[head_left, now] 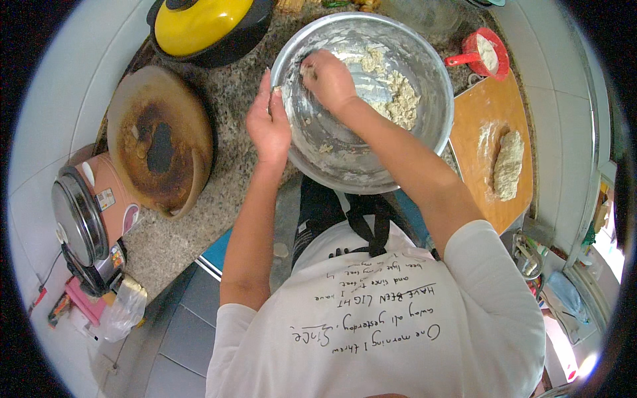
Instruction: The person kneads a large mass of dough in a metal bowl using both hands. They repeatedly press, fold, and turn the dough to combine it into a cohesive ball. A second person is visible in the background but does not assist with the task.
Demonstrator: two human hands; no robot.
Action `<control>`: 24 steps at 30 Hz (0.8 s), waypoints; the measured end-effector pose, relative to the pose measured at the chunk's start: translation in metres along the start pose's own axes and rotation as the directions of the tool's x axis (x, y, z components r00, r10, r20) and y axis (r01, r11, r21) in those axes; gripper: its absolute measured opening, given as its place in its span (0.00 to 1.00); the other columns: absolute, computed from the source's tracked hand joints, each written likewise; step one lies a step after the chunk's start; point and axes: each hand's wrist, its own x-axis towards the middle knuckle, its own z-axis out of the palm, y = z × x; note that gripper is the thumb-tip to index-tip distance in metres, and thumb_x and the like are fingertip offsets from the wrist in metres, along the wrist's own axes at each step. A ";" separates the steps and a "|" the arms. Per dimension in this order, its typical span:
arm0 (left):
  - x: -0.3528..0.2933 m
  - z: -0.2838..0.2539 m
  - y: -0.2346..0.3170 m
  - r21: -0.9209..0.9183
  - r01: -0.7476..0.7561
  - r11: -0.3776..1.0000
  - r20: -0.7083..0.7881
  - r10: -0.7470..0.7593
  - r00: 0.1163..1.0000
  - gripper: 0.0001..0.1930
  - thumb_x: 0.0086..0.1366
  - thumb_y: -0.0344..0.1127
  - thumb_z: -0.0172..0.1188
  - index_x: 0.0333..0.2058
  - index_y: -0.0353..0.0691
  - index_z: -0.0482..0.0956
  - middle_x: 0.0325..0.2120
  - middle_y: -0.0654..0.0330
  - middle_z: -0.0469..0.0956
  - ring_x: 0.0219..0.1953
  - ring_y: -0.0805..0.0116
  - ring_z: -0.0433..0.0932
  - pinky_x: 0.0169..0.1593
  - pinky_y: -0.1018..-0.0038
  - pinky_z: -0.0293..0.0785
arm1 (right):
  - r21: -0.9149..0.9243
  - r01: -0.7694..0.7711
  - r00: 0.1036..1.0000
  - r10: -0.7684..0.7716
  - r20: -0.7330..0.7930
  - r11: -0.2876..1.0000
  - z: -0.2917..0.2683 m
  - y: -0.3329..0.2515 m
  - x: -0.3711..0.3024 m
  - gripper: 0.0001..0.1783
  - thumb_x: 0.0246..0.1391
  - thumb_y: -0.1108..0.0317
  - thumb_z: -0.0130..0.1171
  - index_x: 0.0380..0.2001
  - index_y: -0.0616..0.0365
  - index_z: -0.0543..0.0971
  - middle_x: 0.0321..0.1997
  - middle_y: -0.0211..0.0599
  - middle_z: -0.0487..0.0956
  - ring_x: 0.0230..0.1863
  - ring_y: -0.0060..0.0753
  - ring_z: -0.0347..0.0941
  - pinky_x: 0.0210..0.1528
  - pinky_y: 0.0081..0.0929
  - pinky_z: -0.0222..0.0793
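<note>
A large metal mixing bowl stands in front of me, its inner wall smeared with flour and dough. My left hand holds the bowl's left rim, thumb and fingers pressed against it. Inside the bowl, my right hand is closed, fingers curled at the left inner wall around a small bit of dough. Rough, lumpy dough lies on the bowl's right side, with loose flour by it. To the right, a floury dough log rests on a wooden board.
A red scoop or cup with flour stands beyond the board. At the left are a black pot with a yellow lid, a round browned pan-like piece and a pink cooker. Speckled stone counter lies between them and the bowl.
</note>
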 end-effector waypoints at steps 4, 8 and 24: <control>-0.001 0.005 -0.010 -0.008 -0.013 1.000 -0.021 0.013 1.000 0.19 0.70 0.30 0.49 0.58 0.35 0.74 0.48 0.46 0.80 0.47 0.62 0.81 0.53 0.70 0.72 | 0.155 0.102 0.990 -0.116 0.085 0.983 0.022 0.000 -0.063 0.11 0.47 0.73 0.61 0.36 0.59 0.77 0.38 0.48 0.77 0.43 0.55 0.75 0.46 0.43 0.72; -0.010 0.001 -0.012 -0.065 0.054 0.996 -0.012 -0.055 0.998 0.19 0.71 0.31 0.47 0.59 0.35 0.73 0.50 0.49 0.79 0.49 0.66 0.78 0.55 0.72 0.70 | 0.235 -0.001 0.960 -0.065 0.274 0.972 -0.007 -0.025 -0.108 0.12 0.46 0.73 0.63 0.36 0.60 0.77 0.37 0.48 0.77 0.43 0.54 0.75 0.46 0.42 0.72; -0.020 0.010 -0.018 -0.075 0.080 0.994 -0.070 -0.086 0.994 0.20 0.70 0.30 0.49 0.60 0.35 0.72 0.43 0.48 0.81 0.39 0.67 0.78 0.47 0.71 0.72 | 0.440 0.087 0.950 -0.207 0.233 0.894 0.000 -0.013 -0.103 0.10 0.45 0.73 0.62 0.35 0.59 0.77 0.36 0.44 0.78 0.40 0.48 0.76 0.44 0.36 0.72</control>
